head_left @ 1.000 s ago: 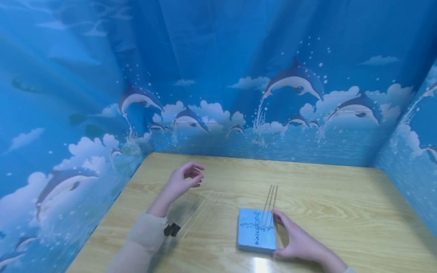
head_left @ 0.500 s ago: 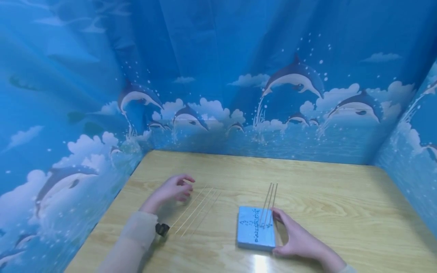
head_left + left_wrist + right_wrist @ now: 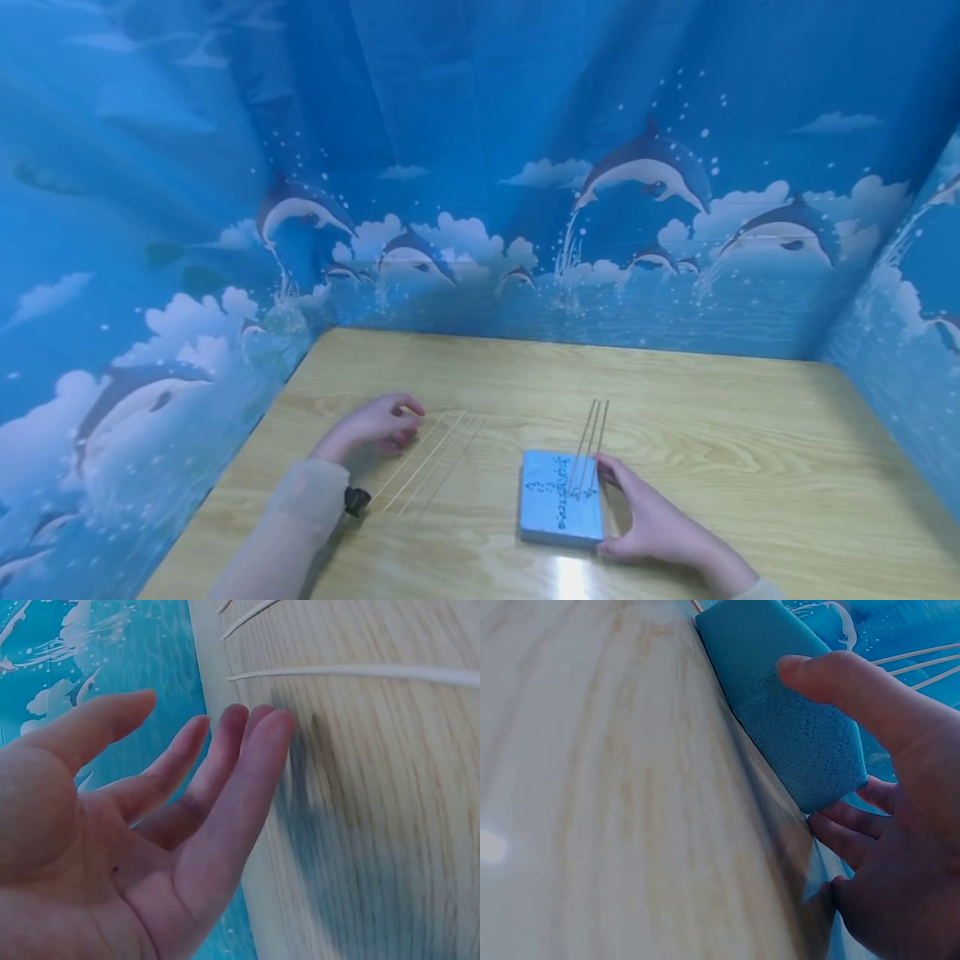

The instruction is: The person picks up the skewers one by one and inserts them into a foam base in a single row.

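A blue foam block (image 3: 543, 512), its top marked with many small dark holes, sits on the table at the right of centre in the head view. Three thin skewers (image 3: 591, 444) stand in it, leaning slightly. My right hand (image 3: 652, 529) grips the block's right side; the right wrist view shows the thumb (image 3: 817, 675) on one face of the foam (image 3: 787, 727) and fingers near its far corner. Several loose skewers (image 3: 425, 460) lie side by side at the left. Beside them hovers my left hand (image 3: 378, 423), fingers loosely bent and holding nothing, with a skewer (image 3: 352, 671) just past its fingertips.
The wood-grain table (image 3: 712, 433) is walled on its far side and both ends by a blue dolphin-print curtain (image 3: 465, 167). A dark wrist device (image 3: 357, 502) on the left sleeve is close to the lower ends of the loose skewers.
My left hand has come down and to the left, now beside the loose skewers with its fingers lower. The right hand keeps its grip on the foam block.
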The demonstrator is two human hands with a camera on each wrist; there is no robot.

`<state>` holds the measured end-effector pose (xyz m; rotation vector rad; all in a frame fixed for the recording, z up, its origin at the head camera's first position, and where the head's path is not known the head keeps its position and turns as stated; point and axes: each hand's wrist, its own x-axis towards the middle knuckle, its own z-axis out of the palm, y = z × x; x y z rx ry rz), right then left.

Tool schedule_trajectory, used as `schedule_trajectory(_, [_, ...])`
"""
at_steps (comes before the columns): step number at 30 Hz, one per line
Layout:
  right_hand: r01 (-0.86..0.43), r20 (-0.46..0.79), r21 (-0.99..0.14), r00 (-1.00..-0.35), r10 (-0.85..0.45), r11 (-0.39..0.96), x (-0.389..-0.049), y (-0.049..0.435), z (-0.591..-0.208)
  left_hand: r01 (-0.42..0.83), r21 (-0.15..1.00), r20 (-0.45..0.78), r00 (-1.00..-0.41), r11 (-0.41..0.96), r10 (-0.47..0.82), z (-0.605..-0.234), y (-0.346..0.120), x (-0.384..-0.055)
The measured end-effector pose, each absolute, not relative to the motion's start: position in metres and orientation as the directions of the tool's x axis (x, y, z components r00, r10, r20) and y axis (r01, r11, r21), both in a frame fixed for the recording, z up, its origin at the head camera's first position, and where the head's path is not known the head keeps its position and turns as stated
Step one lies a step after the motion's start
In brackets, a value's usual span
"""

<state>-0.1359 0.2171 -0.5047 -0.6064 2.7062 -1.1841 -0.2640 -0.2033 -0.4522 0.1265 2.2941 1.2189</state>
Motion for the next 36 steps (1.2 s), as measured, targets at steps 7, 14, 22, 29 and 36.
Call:
schedule_trajectory(7, [-0.306,0.040,-0.729,-0.912,-0.408,0.613,-0.135,0.217,-0.505,-0.166,0.787,-0.438,-0.829,0.594,0.348,-0.457,-0.202,-0.266])
schedule_trajectory(14, [-0.296,0.029,-0.739,-0.912,-0.410,0.605,-0.133,0.216,-0.505,-0.114,0.776,-0.416,-0.832,0.620,0.367,-0.459,-0.200,-0.263])
schedule_trajectory(22, [-0.300,0.034,-0.736,-0.912,-0.409,0.607,-0.133,0.215,-0.505,-0.087,0.765,-0.393,-0.848,0.638,0.356,-0.461,-0.194,-0.260])
schedule_trajectory(29, [-0.301,0.037,-0.733,-0.913,-0.406,0.611,-0.133,0.218,-0.505,-0.050,0.723,-0.363,-0.876,0.689,0.317,-0.468,-0.188,-0.263])
schedule_trajectory(36, [-0.303,0.037,-0.734,-0.911,-0.410,0.608,-0.134,0.218,-0.504,-0.061,0.702,-0.379,-0.876,0.710,0.299,-0.470,-0.186,-0.265])
